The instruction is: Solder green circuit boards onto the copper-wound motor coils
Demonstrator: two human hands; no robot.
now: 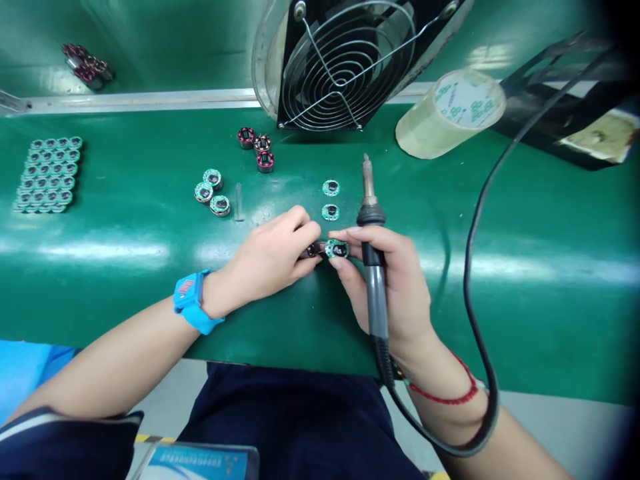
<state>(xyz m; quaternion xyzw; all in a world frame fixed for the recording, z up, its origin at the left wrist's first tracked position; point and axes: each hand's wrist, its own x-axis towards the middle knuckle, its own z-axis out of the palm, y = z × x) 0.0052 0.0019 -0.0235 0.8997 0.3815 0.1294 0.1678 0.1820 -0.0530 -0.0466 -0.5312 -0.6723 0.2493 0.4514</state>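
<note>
My left hand (280,250) pinches a small dark wound coil core (311,251), mostly hidden by the fingers. Between thumb and fingertips, my right hand (395,280) grips a small round green circuit board (337,249) right beside the core. That same hand also carries a soldering iron (376,287), its bare metal tip pointing up and away from the board. Two loose circuit boards (331,200) lie just beyond the fingertips. Whether the held board touches the core I cannot tell.
Several bare coil cores (264,161) and three board-topped cores (220,205) sit ahead. A block of boards (47,177) lies far left. At the back stand a fan (340,80) and a tape roll (425,127). The iron's black cord (469,267) loops over my right forearm.
</note>
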